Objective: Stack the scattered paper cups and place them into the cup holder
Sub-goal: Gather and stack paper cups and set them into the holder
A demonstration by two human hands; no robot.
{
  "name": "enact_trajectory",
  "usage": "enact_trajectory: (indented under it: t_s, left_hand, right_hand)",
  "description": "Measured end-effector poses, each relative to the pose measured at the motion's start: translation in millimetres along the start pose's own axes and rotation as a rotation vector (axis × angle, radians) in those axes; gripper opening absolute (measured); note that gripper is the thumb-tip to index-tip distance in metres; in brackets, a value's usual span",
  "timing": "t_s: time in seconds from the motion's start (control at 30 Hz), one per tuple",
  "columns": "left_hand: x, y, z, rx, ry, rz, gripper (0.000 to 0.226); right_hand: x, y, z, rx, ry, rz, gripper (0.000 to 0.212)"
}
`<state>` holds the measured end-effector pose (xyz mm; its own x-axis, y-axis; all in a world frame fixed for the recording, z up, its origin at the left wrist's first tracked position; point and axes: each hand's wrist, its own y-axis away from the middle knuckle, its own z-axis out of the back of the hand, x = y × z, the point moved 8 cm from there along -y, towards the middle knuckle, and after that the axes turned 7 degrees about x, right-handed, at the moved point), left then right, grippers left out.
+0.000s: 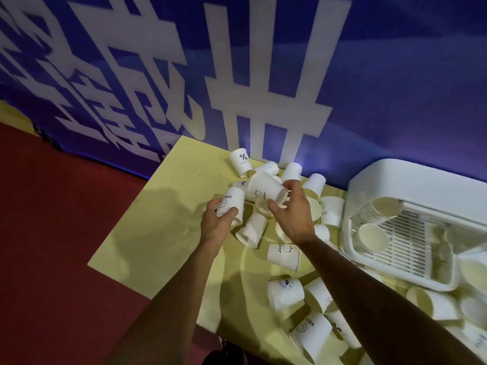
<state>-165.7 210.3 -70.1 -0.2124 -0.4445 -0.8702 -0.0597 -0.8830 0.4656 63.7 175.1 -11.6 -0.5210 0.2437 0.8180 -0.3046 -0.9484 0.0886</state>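
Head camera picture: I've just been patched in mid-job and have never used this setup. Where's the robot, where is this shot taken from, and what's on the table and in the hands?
There is no robot here: a person works with two bare hands. The single picture comes from a wide-angle camera worn on their head, looking forward and down, so both forearms reach in from the bottom edge. The left hand grips the HELLO paper cup. The right hand holds a second paper cup, tilted, above the pile. The scattered paper cups are white and lie mostly on their sides on the yellow table. At the right stands the white cup holder, with cups already inside. Behind everything hangs a blue banner with large white characters.
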Motion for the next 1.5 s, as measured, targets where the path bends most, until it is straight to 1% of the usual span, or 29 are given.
enact_trajectory:
  t_s: [0.07, 0.17, 0.2, 0.3, 0.37, 0.43, 0.53, 0.63, 0.7, 0.83, 0.97, 1.07, 1.23, 1.4, 1.5]
  left_hand:
    - [-9.1, 6.7, -15.0, 0.041, 0.010, -0.021, 0.056]
    - [-16.7, 16.7, -39.6, 0.115, 0.001, -0.026, 0.054]
    - [-19.9, 21.3, -49.1, 0.143, -0.022, -0.033, 0.053]
    - [-27.4, 36.3, -81.3, 0.225, -0.093, -0.045, 0.058]
    - [-32.0, 45.6, -104.7, 0.270, -0.138, -0.050, 0.056]
    - [-35.3, 52.7, -127.5, 0.324, -0.174, -0.058, 0.061]
    - [-41.3, 61.4, -157.8, 0.389, -0.222, -0.078, 0.067]
    - [-47.4, 73.3, -181.8, 0.439, -0.247, -0.127, 0.060]
    - [-47.8, 78.4, -192.8, 0.464, -0.279, -0.147, 0.054]
    - [-37.7, 82.1, -203.7, 0.497, -0.369, -0.131, 0.063]
    - [-28.5, 84.7, -206.6, 0.517, -0.477, -0.141, 0.081]
    - [-21.9, 79.5, -204.5, 0.495, -0.500, -0.115, 0.090]
    - [-11.4, 69.7, -202.4, 0.486, -0.488, -0.073, 0.085]
    - [-14.9, 78.5, -205.9, 0.506, -0.486, -0.071, 0.078]
    - [-15.5, 81.5, -206.1, 0.513, -0.499, -0.061, 0.084]
  right_hand:
    - [-14.9, 8.9, 22.1, -0.049, -0.068, -0.112, 0.049]
    - [-33.5, 28.0, 54.0, -0.100, -0.140, -0.204, 0.050]
    - [-39.5, 35.4, 63.6, -0.119, -0.172, -0.220, 0.054]
    - [-60.1, 58.1, 86.7, -0.157, -0.254, -0.224, 0.074]
    - [-74.6, 73.2, 99.1, -0.163, -0.249, -0.237, 0.080]
    - [-88.7, 85.3, 113.3, -0.185, -0.210, -0.260, 0.078]
    - [-103.7, 100.4, 137.3, -0.226, -0.172, -0.261, 0.068]
    - [-122.4, 114.4, 158.2, -0.273, -0.210, -0.280, 0.061]
    - [-135.3, 121.4, 168.2, -0.294, -0.215, -0.306, 0.064]
    - [-156.0, 125.6, 178.9, -0.290, -0.213, -0.355, 0.071]
    - [-163.1, 119.7, 183.4, -0.282, -0.166, -0.342, 0.068]
    - [-164.8, 113.5, 183.9, -0.280, -0.094, -0.329, 0.067]
    - [-168.0, 106.9, 181.9, -0.272, -0.076, -0.324, 0.065]
    - [-167.0, 101.8, 177.7, -0.246, -0.070, -0.314, 0.066]
    - [-165.4, 102.7, 177.6, -0.242, -0.055, -0.307, 0.068]
